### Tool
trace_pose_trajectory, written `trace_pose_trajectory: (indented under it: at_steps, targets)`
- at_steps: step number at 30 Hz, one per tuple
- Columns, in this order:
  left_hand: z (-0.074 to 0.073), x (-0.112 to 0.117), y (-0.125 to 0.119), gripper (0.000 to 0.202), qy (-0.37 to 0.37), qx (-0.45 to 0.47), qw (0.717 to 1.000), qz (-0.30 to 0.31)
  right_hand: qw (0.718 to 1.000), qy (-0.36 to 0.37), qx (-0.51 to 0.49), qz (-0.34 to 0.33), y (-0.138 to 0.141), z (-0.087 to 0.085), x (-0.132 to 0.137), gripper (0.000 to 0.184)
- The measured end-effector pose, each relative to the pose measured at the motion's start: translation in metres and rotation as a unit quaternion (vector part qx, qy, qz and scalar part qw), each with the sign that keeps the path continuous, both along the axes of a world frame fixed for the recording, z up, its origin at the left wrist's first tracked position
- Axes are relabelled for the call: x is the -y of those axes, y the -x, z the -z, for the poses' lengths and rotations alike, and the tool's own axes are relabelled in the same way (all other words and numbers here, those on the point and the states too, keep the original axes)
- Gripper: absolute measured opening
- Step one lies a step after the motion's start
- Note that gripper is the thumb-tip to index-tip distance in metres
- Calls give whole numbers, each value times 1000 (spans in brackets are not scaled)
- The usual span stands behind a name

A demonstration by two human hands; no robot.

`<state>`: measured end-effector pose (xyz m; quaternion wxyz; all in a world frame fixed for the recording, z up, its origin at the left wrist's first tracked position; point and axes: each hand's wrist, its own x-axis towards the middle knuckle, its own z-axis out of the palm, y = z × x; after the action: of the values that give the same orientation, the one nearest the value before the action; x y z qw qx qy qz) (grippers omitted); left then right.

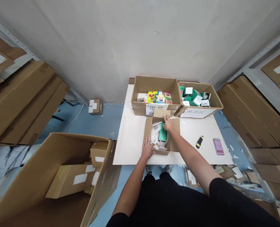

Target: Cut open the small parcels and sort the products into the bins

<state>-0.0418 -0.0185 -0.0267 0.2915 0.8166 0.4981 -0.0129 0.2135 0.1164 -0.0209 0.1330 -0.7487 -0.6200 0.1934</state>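
An unfolded cardboard carton (157, 152) stands on the white table in front of me, its flaps spread. Inside it lie a green box (162, 132) and crumpled white packing material (155, 134). My left hand (147, 148) rests on the carton's near left edge, fingers spread and holding nothing. Over at the far right side, my right hand (167, 123) reaches across the carton, touching its edge by the raised far flap (162, 113). Its fingers are apart, close to the green box's upper end.
Behind stand two labelled cartons, one holding colourful small boxes (152, 96), the other green-and-white boxes (196, 98). A black-and-yellow box cutter (199, 142) and a blurred purple item (218, 147) lie at right. A large carton (106, 164) with parcels stands left; shelves flank both sides.
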Motion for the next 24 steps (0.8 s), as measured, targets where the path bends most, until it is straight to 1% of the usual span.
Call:
trace_pose_trajectory:
  at_steps: [2, 3, 4, 5, 8, 9, 11, 14, 17, 19, 21, 24]
  targets:
    - [0, 0, 0, 57, 3, -1, 1000, -3, 999, -45, -6, -2, 20, 16, 25, 69]
    - [0, 0, 0, 57, 3, -2, 1000, -3, 998, -52, -14, -13, 30, 25, 38, 69]
    - [-1, 0, 0, 57, 3, -1, 1000, -3, 999, -33, -21, -26, 38, 35, 51, 69]
    - [-1, 0, 0, 57, 3, 0, 1000, -3, 999, 1, -20, -28, 44, 45, 63, 69]
    - [0, 1, 0, 56, 3, 7, 1000, -5, 995, 95, 6, 6, 49, 70, 88, 78]
    - [0, 1, 0, 55, 1, 12, 1000, -7, 993, 117, 18, 9, 48, 75, 92, 81]
    - [2, 2, 0, 51, -4, 21, 1000, -13, 987, 151, 45, -16, 43, 79, 95, 83]
    - [6, 3, -1, 50, -4, 20, 1000, -17, 980, 175, 70, -65, 40, 75, 90, 85]
    - [10, 3, -1, 51, 3, 7, 1000, -8, 982, 149, 81, -89, 39, 62, 84, 88]
    - [12, 2, -1, 51, 2, 4, 1000, -5, 983, 127, 92, -91, 38, 52, 83, 85]
    - [12, 1, -1, 51, 1, 4, 1000, -6, 986, 109, 99, -80, 37, 38, 85, 71]
    - [12, 1, 0, 50, 4, 5, 1000, 0, 990, 83, 103, -51, 35, 12, 83, 39]
